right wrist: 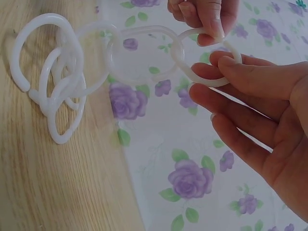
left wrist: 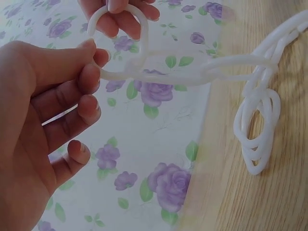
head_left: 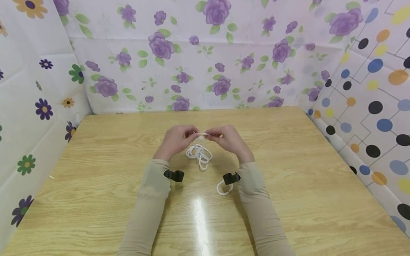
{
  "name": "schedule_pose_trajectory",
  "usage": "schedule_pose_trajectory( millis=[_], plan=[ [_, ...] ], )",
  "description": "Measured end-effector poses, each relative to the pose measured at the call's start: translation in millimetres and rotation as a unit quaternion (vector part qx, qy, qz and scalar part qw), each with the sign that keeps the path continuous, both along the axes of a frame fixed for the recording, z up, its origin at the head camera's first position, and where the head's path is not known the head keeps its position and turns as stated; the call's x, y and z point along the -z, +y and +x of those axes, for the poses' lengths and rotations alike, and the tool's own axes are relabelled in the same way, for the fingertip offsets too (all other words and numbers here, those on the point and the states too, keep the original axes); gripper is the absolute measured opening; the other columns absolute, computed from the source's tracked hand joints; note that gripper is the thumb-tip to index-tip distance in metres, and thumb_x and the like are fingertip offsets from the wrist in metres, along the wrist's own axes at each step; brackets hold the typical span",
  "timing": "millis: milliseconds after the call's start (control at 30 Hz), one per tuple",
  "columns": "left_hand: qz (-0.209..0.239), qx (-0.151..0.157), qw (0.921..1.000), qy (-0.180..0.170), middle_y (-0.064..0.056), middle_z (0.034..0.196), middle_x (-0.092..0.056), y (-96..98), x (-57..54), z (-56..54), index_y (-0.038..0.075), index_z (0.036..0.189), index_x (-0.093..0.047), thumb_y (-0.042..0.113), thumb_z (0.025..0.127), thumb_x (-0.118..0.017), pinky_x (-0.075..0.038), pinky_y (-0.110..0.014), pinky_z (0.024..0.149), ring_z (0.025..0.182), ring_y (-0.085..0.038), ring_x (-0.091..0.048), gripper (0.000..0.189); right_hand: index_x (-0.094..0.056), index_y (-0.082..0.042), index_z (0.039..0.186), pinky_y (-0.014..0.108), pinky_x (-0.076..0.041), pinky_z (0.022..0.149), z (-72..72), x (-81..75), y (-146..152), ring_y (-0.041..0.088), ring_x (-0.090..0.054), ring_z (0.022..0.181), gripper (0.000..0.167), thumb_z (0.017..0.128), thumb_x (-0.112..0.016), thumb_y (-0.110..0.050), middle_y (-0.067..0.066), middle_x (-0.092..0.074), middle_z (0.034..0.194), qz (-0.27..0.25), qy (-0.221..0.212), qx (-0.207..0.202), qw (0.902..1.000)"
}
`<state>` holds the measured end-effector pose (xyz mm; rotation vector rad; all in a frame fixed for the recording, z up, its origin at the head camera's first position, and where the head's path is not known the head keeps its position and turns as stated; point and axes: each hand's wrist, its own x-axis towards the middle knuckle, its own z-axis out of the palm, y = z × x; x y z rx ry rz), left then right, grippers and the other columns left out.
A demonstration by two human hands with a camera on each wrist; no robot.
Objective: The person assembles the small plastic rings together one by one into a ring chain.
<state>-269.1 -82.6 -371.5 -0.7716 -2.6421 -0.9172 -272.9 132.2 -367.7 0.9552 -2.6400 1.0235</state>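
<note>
My left hand (head_left: pixel 179 139) and right hand (head_left: pixel 228 139) meet over the middle of the table, fingertips pinching opposite sides of one white plastic ring (right wrist: pixel 211 83). Linked rings trail from it, as both wrist views show. The rest of this white ring chain (head_left: pixel 201 153) lies heaped on the table just below the hands. In the right wrist view, one heaped ring (right wrist: pixel 47 20) shows a small gap in its loop. Whether the held ring is split at the fingers is hidden by the fingertips. A single loose ring (head_left: pixel 223 194) lies apart, beside the right wrist.
The wooden table (head_left: pixel 105 199) runs up to a flowered cloth wall (head_left: pixel 192 64) at the back. Patterned cloths also hang on the left and right. A tiny white piece (head_left: pixel 51 176) sits near the left edge. Each wrist wears a black camera (head_left: pixel 174 175).
</note>
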Motion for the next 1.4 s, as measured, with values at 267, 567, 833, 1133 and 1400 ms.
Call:
schedule_pose_trajectory(
  millis=[267,567,833,1133,1400],
  plan=[
    [0.008,-0.025,0.9995,-0.017,-0.002,0.066,-0.061,2.9,-1.1,0.2,0.015,0.100,-0.072,0.032,0.096,-0.060,-0.039,-0.028,0.056,0.056,-0.013,-0.050,0.021,-0.073,-0.003,0.110,0.035,-0.057,0.074,-1.2,1.4,0.9,0.022,-0.072,0.082,0.021,0.091,-0.065,-0.010,0.013,-0.075,0.099,-0.016,0.015,0.002,0.9998],
    [0.026,-0.014,0.9975,-0.063,-0.005,0.075,-0.065,-0.5,-1.0,-2.3,0.015,0.109,-0.069,0.037,0.098,-0.057,-0.043,-0.029,0.061,0.063,-0.015,-0.054,0.028,-0.071,-0.002,0.106,0.037,-0.057,0.077,-4.1,6.2,0.7,0.020,-0.072,0.079,0.017,0.093,-0.063,-0.010,0.011,-0.076,0.097,-0.072,-0.008,0.004,0.9973],
    [0.018,0.009,0.9970,-0.075,-0.005,0.074,-0.064,-2.3,-2.0,-3.0,0.012,0.095,-0.068,0.035,0.098,-0.056,-0.040,-0.030,0.061,0.062,-0.016,-0.050,0.026,-0.068,-0.001,0.105,0.039,-0.057,0.078,-3.7,5.2,-3.7,0.023,-0.072,0.081,0.017,0.094,-0.063,-0.012,0.013,-0.075,0.097,-0.119,-0.031,0.026,0.9921],
    [0.036,0.004,0.9960,-0.082,-0.009,0.074,-0.065,-5.9,-5.5,0.5,0.012,0.088,-0.067,0.031,0.099,-0.055,-0.038,-0.029,0.058,0.061,-0.017,-0.048,0.024,-0.065,-0.004,0.106,0.037,-0.056,0.076,-0.1,5.4,-5.0,0.026,-0.070,0.083,0.017,0.097,-0.059,-0.017,0.013,-0.073,0.094,-0.084,-0.052,0.025,0.9948],
    [0.044,-0.002,0.9962,-0.075,-0.007,0.072,-0.061,-10.2,-6.2,-2.0,0.007,0.087,-0.065,0.031,0.100,-0.054,-0.037,-0.030,0.058,0.059,-0.018,-0.045,0.029,-0.062,-0.006,0.114,0.037,-0.054,0.081,10.6,2.7,17.2,0.023,-0.064,0.098,0.024,0.095,-0.063,-0.020,0.011,-0.069,0.109,0.075,-0.083,-0.038,0.9930]
  ],
)
